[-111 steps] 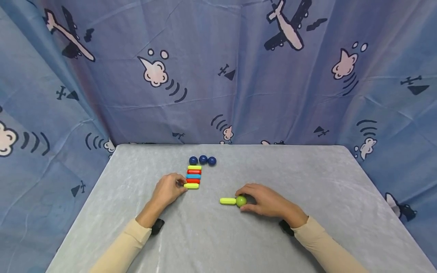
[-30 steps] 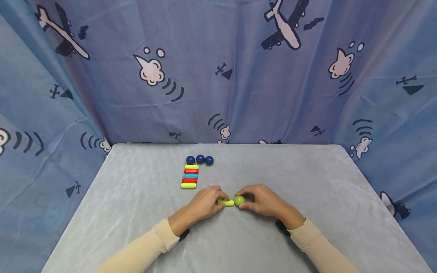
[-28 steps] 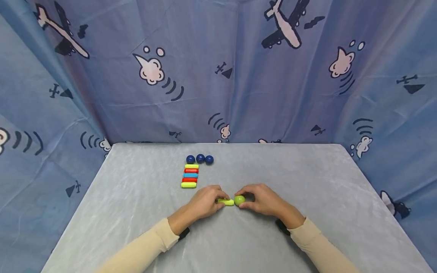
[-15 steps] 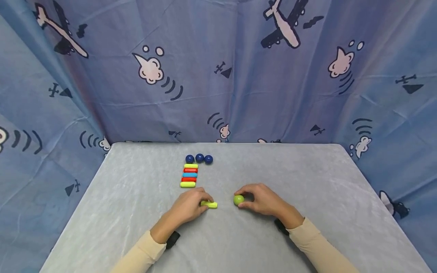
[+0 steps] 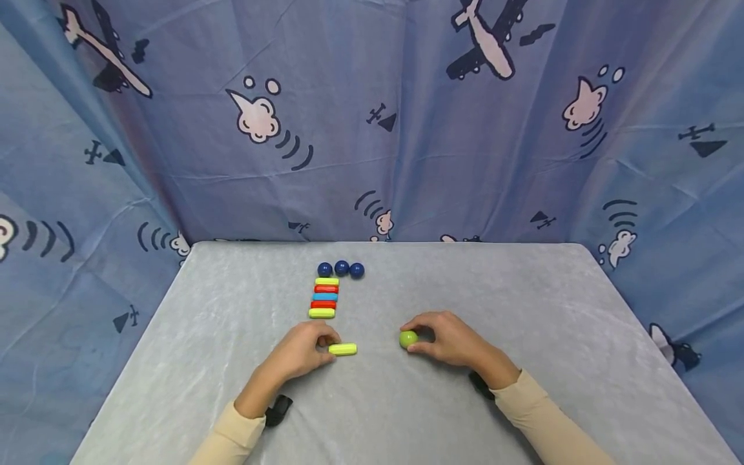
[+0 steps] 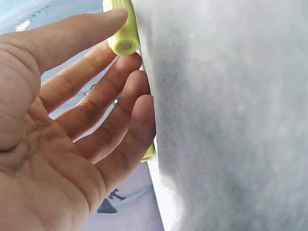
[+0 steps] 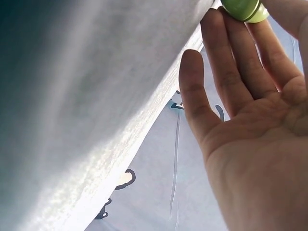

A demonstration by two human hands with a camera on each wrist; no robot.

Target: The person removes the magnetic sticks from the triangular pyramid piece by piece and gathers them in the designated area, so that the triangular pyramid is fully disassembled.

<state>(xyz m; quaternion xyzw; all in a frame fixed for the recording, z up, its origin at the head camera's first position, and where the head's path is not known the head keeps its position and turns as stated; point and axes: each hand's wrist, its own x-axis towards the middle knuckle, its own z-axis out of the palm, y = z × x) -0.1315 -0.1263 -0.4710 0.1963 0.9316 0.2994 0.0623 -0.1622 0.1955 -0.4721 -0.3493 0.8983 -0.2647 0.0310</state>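
Note:
My left hand (image 5: 327, 346) pinches the left end of a yellow-green stick (image 5: 343, 349) that lies flat on the grey table (image 5: 523, 310). In the left wrist view the stick (image 6: 123, 34) sits between thumb and forefinger. My right hand (image 5: 420, 340) holds a green ball (image 5: 408, 338) on the table, a short gap to the right of the stick. The ball (image 7: 245, 8) shows between thumb and fingertips (image 7: 216, 29) in the right wrist view.
A row of several sticks (image 5: 323, 297), yellow-green, red and blue, lies side by side behind my left hand. Three dark blue balls (image 5: 341, 268) sit just beyond it. A blue curtain (image 5: 407, 129) with aeroplane prints closes off the back and sides.
The stick, joined to the green ball a second ago, has come apart from it. My left hand drew it left and slightly nearer. The right hand and ball stayed put.

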